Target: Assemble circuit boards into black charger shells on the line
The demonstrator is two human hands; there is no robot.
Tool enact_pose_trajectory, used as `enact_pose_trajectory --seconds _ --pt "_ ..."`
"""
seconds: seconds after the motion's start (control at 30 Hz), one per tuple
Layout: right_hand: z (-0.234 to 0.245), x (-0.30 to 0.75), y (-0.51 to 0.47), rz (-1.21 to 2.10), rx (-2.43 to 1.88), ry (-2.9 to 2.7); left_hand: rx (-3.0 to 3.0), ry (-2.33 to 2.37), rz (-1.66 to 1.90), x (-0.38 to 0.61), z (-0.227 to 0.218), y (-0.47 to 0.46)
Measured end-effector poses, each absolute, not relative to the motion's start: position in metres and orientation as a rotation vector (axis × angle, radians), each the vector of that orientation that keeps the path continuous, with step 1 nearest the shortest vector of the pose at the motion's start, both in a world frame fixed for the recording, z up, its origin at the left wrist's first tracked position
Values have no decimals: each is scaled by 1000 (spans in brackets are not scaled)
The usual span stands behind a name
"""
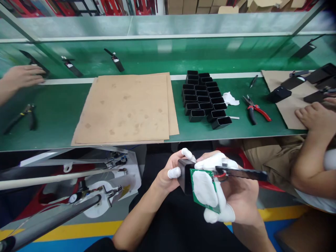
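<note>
My left hand (173, 171), with white finger cots, is closed around a black plastic case (185, 176) above my lap. In my right hand (236, 189), also in white finger cots, is a green circuit board (194, 190) with a white pad (206, 189) on its face. A flat black piece (244, 172) with a red wire extends to the right from the board. The board's left edge is close against the case's open end; whether any of it is inside, I cannot tell.
Several open black cases (202, 96) stand on the green bench (57, 115), right of cardboard sheets (126, 108). Red-handled pliers (254, 109) and cutters (22, 117) lie there. Co-workers' hands show left (23, 78) and right (315, 117). Assembled units (115, 61) lie along the back.
</note>
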State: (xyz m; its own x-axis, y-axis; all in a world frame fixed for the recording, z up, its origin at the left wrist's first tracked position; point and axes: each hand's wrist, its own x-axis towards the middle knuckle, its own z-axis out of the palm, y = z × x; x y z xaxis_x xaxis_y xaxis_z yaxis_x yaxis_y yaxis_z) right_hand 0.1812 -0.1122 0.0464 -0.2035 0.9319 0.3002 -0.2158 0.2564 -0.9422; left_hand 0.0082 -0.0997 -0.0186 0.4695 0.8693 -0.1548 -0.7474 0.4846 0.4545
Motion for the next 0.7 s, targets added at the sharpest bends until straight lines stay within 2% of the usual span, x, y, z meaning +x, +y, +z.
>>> enact_pose_trajectory --seconds 0.7 --pt "46 185 -115 1181 -838 -1495 337 345 1022 10 -22 -100"
